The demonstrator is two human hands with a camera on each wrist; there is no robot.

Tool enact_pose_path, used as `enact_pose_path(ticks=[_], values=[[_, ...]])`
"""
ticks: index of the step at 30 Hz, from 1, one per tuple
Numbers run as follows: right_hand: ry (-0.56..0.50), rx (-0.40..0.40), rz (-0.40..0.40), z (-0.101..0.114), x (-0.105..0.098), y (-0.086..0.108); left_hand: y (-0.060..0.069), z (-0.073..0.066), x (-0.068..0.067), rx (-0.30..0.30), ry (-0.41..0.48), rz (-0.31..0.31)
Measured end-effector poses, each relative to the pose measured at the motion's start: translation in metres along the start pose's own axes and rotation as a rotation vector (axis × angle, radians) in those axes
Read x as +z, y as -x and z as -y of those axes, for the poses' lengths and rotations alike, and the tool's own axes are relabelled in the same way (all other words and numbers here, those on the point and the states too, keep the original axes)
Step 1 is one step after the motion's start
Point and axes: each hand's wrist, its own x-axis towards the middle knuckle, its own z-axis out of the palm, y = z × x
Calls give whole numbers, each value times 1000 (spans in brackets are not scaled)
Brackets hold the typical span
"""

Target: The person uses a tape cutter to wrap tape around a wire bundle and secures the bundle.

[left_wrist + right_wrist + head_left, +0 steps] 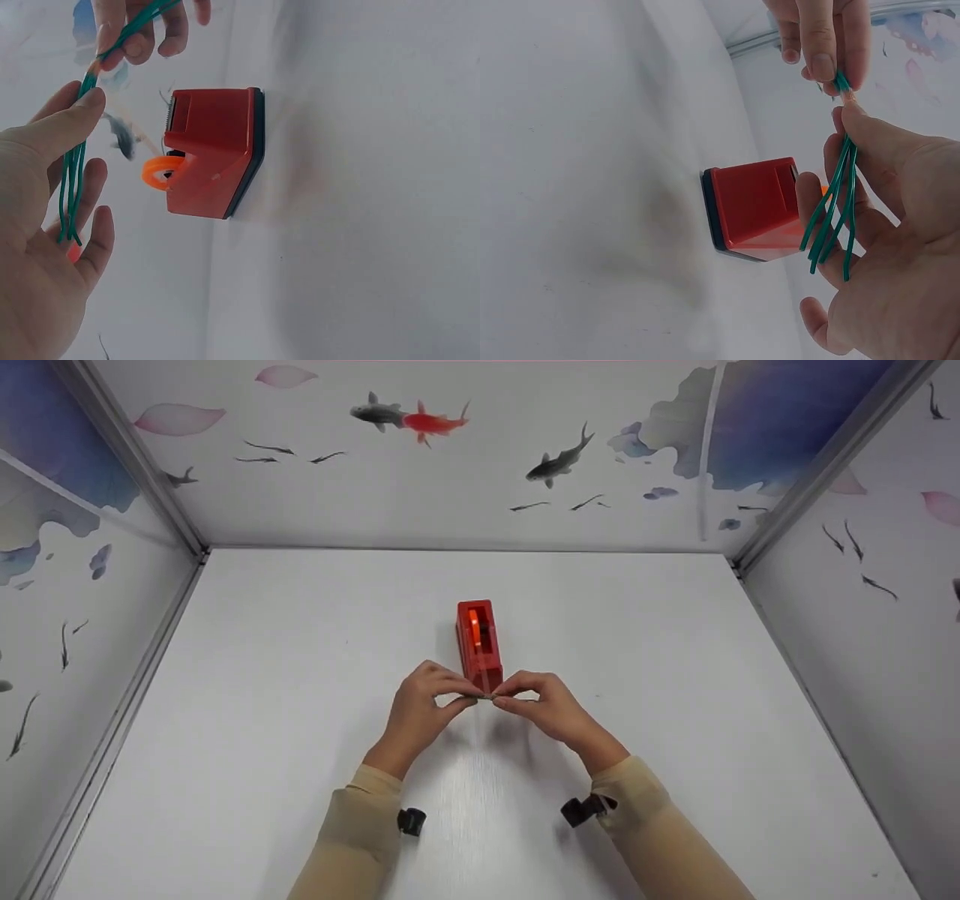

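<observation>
Between thumb and fingers, my left hand (420, 705) pinches a bundle of thin green wires (72, 184), whose loose ends hang across the palm in the left wrist view. Opposite it, my right hand (555, 712) pinches green wires (840, 199) that fan out over its fingers. A short copper-coloured section (94, 67) shows between the two sets of fingertips. Just beyond the hands stands a red tape dispenser (487, 676) with an orange roll core (474, 624). A faint clear strip seems to run from it toward the fingertips. The exact join is mostly hidden by fingers.
A white tabletop (300, 660) lies under everything. Printed panels with fish and petals, such as the back wall (480, 495), enclose it on the left, right and far sides. A small black device (411, 821) sits at the left wrist, another (581, 811) at the right.
</observation>
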Motion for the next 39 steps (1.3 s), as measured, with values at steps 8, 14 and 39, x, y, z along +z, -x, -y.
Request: enact_pose_path(ticks=[8, 14, 39], values=[[240, -150, -107, 5, 2, 5, 2, 2, 2, -65, -11, 53], [478, -305, -205, 8, 4, 8, -1, 5, 3, -34, -121, 61], [761, -500, -334, 9, 7, 10, -7, 2, -3, -76, -151, 140]])
